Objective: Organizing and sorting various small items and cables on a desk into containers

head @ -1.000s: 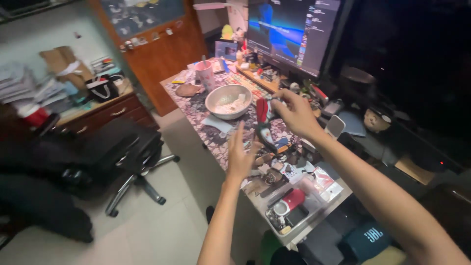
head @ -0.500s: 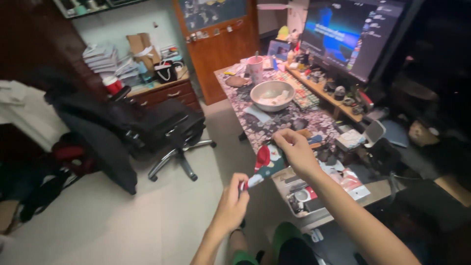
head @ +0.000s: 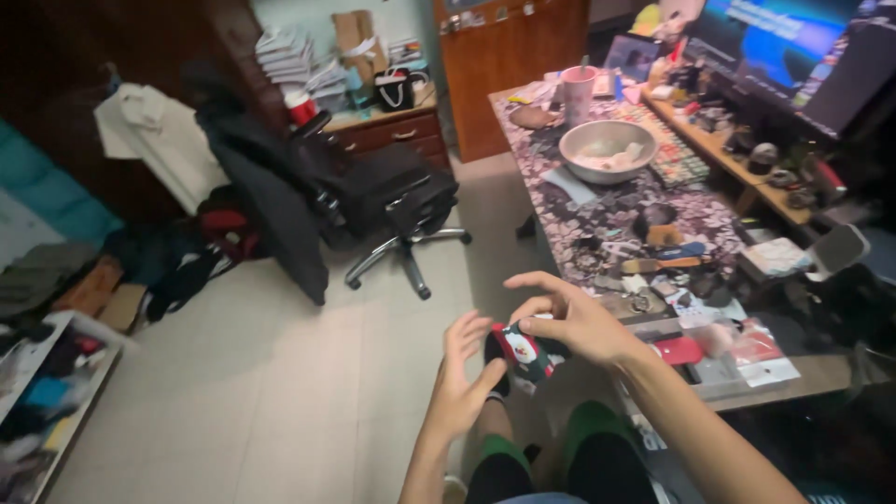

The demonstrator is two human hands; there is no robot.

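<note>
Socks-patterned fabric, a small red, green and white sock (head: 523,353), pinched low over the person's lap, off the near edge of the cluttered desk (head: 597,219). Far left of the grip: heaps of clothes and a bin on the tiled floor. Nearer, up and left of the grip: black office chair (head: 387,201) draped with dark garments, wooden drawers behind it. Just left of the sock: left hand (head: 464,385), fingers spread and palm pressed against the sock's side, not closed around it. At the grip itself: right hand (head: 577,322), thumb and fingers closed on the sock's upper edge, holding it bunched short. Right of the grip and beyond: clear tray with a red object, scattered small tools, and farther back a pale bowl (head: 609,149) and a pink cup.

Changed over the last second: sock brought from above the desk, near the bowl, down toward the lap; half a second ago stretched long between both hands, now gathered compact. Likely meaning: sock being rolled or opened up for handling rather than set back on the desk.
</note>
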